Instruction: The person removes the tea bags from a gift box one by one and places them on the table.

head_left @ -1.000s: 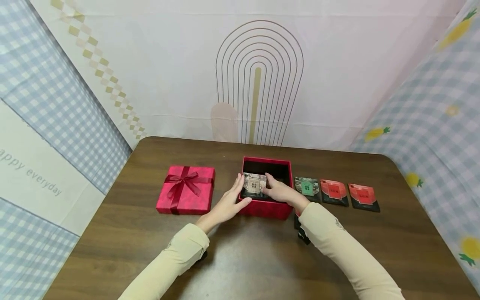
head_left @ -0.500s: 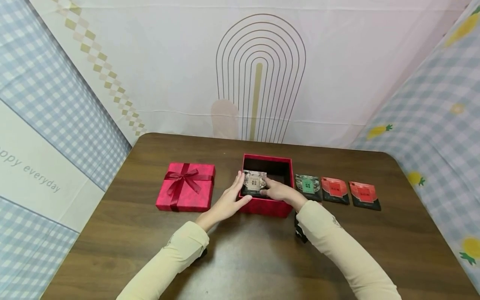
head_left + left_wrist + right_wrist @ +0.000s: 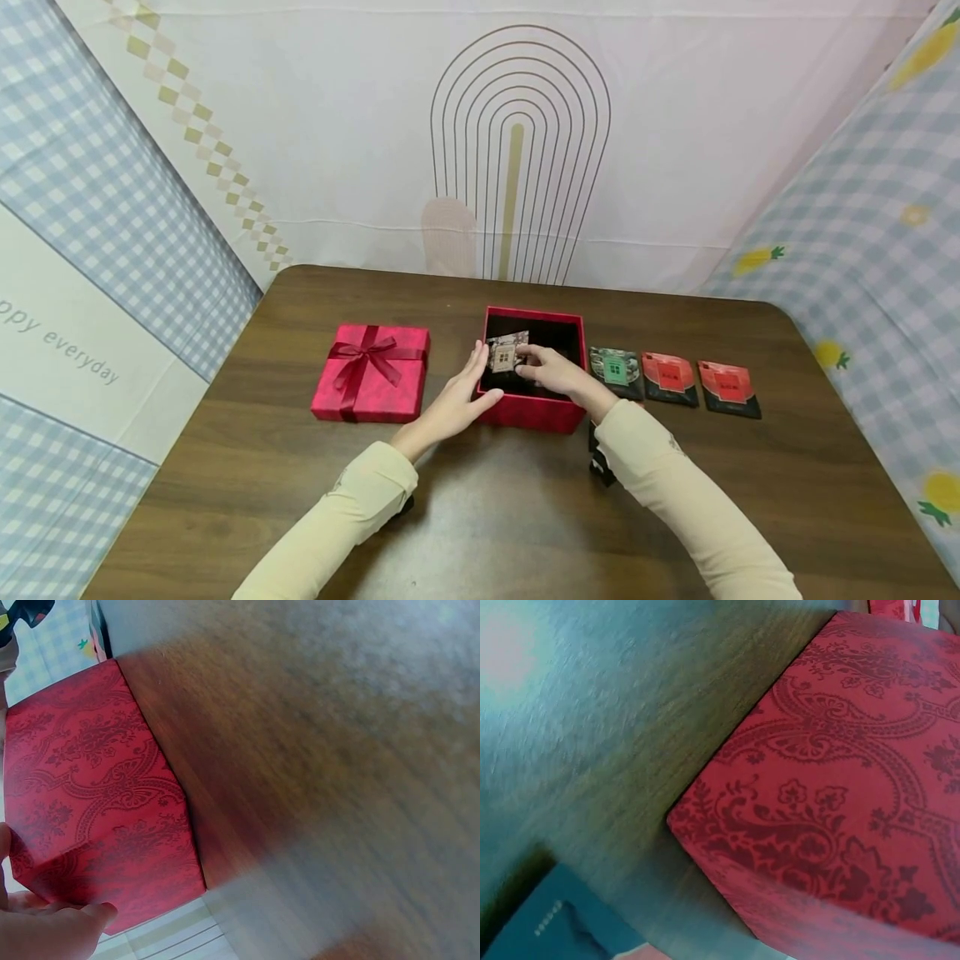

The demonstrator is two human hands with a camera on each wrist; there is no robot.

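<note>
In the head view an uncovered red box point(image 3: 528, 414) with a dark inside stands on the table. My left hand point(image 3: 452, 406) rests against its front left corner, fingers straight along the left side and thumb at the front wall. A black sachet with a beige label point(image 3: 506, 354) leans tilted within the box's left part. My right hand point(image 3: 557, 375) reaches in over the right side, thumb and fingertips pinching the sachet's right edge. Both wrist views show mainly the box's patterned outer walls; the right fingers are out of sight there.
A red lid point(image 3: 375, 383) with a ribbon bow lies left of the box. To the right lie a green-labelled sachet point(image 3: 617, 372), a red sachet point(image 3: 670, 379) and another red sachet point(image 3: 729, 387). A dark packet point(image 3: 600, 467) is partly covered by the right sleeve.
The beige-labelled sachet has tilted and shifted slightly up and left inside the box, with my right fingers moving along and curling more. My left hand has stayed at the corner.
</note>
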